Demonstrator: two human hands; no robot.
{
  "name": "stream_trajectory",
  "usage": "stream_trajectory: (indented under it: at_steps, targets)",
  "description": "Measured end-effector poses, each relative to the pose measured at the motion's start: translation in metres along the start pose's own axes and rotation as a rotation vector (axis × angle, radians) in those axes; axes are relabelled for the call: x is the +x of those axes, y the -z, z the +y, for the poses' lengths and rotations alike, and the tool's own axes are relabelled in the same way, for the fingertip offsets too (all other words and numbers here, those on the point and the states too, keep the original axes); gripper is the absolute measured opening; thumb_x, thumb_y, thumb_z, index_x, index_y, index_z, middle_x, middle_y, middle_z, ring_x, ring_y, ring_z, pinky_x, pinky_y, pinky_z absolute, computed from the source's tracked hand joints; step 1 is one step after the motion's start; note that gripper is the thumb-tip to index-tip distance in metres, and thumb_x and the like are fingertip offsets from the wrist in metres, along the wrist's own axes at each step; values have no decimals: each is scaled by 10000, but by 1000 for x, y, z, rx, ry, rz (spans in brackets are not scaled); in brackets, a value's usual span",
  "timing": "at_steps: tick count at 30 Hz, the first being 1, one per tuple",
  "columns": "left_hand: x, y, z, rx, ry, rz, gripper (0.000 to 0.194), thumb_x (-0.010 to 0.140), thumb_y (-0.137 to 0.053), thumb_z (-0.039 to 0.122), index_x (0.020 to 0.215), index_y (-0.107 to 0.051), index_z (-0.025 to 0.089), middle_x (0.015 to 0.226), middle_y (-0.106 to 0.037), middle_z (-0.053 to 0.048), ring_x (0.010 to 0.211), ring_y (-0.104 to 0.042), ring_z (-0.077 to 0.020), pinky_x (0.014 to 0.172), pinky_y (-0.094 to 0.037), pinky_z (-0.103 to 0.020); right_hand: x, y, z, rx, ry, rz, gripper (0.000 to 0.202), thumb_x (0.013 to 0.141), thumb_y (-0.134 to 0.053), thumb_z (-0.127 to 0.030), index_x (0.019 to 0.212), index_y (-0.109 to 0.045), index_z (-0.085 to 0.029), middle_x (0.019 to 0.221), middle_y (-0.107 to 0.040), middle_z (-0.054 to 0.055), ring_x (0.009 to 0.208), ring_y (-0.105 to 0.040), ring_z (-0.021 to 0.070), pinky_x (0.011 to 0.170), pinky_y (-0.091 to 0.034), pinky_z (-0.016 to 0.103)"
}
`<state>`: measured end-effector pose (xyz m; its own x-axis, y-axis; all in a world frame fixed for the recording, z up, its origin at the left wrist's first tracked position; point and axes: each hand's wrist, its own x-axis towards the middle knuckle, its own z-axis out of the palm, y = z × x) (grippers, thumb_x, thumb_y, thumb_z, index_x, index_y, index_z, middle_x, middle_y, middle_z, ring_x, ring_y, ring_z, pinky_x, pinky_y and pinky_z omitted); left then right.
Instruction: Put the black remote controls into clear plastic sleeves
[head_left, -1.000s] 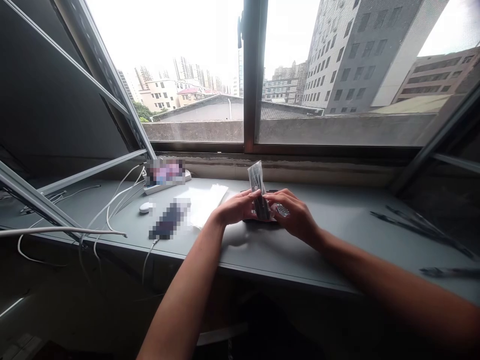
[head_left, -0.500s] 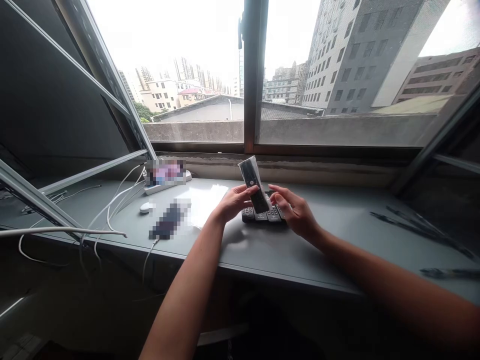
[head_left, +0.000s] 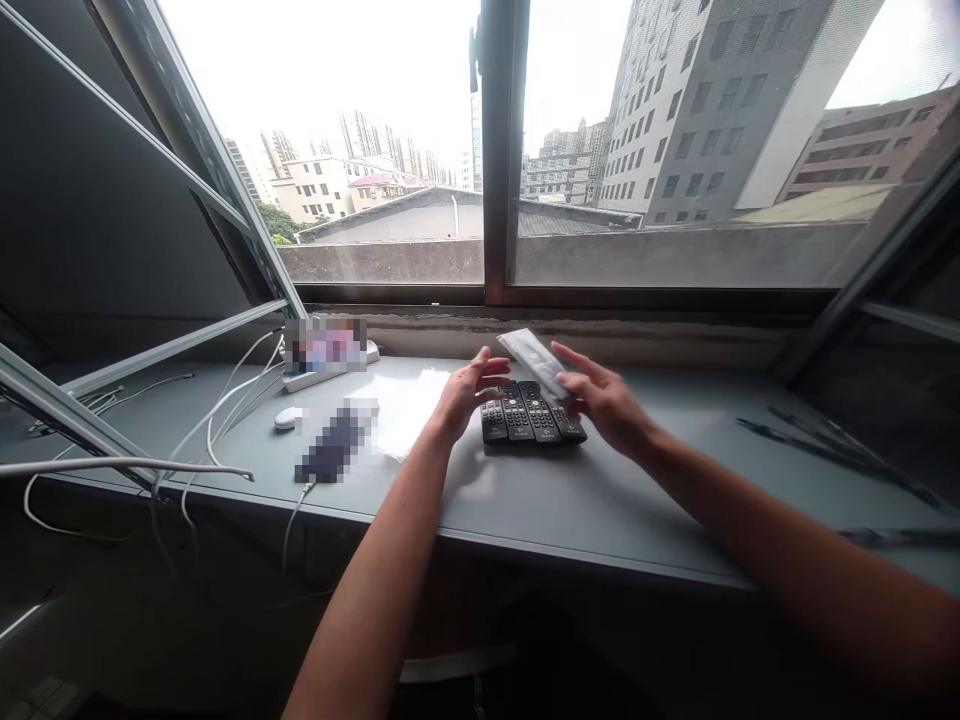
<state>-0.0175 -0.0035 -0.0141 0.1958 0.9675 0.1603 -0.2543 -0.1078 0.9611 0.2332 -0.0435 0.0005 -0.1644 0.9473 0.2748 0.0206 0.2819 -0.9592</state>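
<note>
black remotes [head_left: 523,428] (centre buttons [head_left: 513,403] seemingly white), whitish wrapper [head_left: 529,354], grey-blue desk [head_left: 637,510].

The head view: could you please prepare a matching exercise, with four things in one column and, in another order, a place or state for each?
1. Right hand
2. Left hand
3. Black remote controls
4. White cables

A. Lying side by side on the grey table
B. At the picture's left
C. Holding a plastic-wrapped remote control
D. Open, holding nothing

Pairs: 1-C; 2-D; 3-A; 4-B
</note>
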Motion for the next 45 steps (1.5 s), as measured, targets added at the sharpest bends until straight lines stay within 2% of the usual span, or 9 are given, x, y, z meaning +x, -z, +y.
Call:
stream_trajectory:
  at_steps: [3, 5, 9, 15, 20, 25, 36, 41, 45]
  targets:
    - [5, 6, -1, 116, -70, 157, 525, 1034, -626, 637, 1128, -825, 159, 1233, -793, -177, 1065, -745, -272, 842, -588, -355, 14, 28, -2, -202, -26, 91, 607, 975, -657, -435, 1526, -716, -188, 791, -672, 24, 582, -496, 148, 549, -440, 302]
    - [7, 8, -3, 231, -114, 197, 469, 1067, -576, 571, 1090, -819, 171, 1180, -802, -158, 1038, -746, -260, 833, -583, -354, 22, 47, 1, -512, -31, 136, 518, 991, -630, -418, 1424, -794, -186, 750, -678, 32, 573, -491, 154, 557, -433, 303]
    - [7, 9, -9, 619, -241, 277, 334, 1074, -562, 412, 1031, -819, 204, 1092, -818, -118, 1042, -745, -264, 923, -566, -384, 30, 74, 10, -954, -238, 20, 605, 1005, -657, -389, 1579, -675, -198, 878, -793, 69, 639, -644, 196, 668, -531, 317]
    - [-1, 11, -13, 1228, -243, 372, 341, 1068, -521, 334, 1123, -838, 221, 1198, -796, -144, 1209, -673, -335, 1087, -502, -474, 25, 79, 3, -821, -545, -276, 1002, 973, -753, -457, 1796, -266, -158, 975, -835, 106, 710, -731, 239, 599, -575, 305]
    - [-8, 13, -11, 1475, -5, 480, 438, 1057, -513, 387, 1323, -810, 205, 1523, -661, -193, 1514, -455, -422, 1210, -385, -617, 24, 75, -1, -808, -614, -369, 890, 973, -734, -652, 1678, -520, -152, 827, -812, 103, 742, -766, 257, 598, -563, 298]
    - [-8, 15, -11, 1438, 82, 411, 415, 1048, -490, 359, 1180, -857, 218, 1368, -747, -201, 1468, -512, -411, 1236, -344, -610, 33, 78, 12, -1050, -383, -173, 571, 1022, -621, -673, 1278, -827, -205, 871, -835, 95, 822, -795, 270, 718, -565, 318]
    - [-4, 24, -21, 1024, -13, 505, 198, 903, -719, 397, 906, -795, 214, 1146, -757, -238, 1479, -457, -525, 1265, -183, -721, 25, 63, 20, -1179, -153, -15, 430, 1019, -631, -558, 1135, -858, -212, 980, -853, 116, 846, -778, 288, 720, -514, 341]
    - [-8, 20, -15, 1093, -35, 512, 298, 952, -668, 326, 1180, -787, 175, 1323, -729, -275, 1479, -485, -521, 1271, -203, -737, 18, 51, 14, -1213, -150, 35, 414, 1034, -616, -547, 1175, -848, -235, 1011, -848, 112, 876, -773, 300, 695, -494, 345]
    - [-11, 14, -5, 941, -310, 474, 651, 974, -595, 176, 1622, -548, 225, 1729, -465, -187, 1620, -363, -435, 1347, -193, -670, 17, 48, 12, -1201, -60, 120, 386, 1047, -615, -500, 1217, -829, -227, 1015, -843, 103, 908, -767, 302, 737, -504, 358]
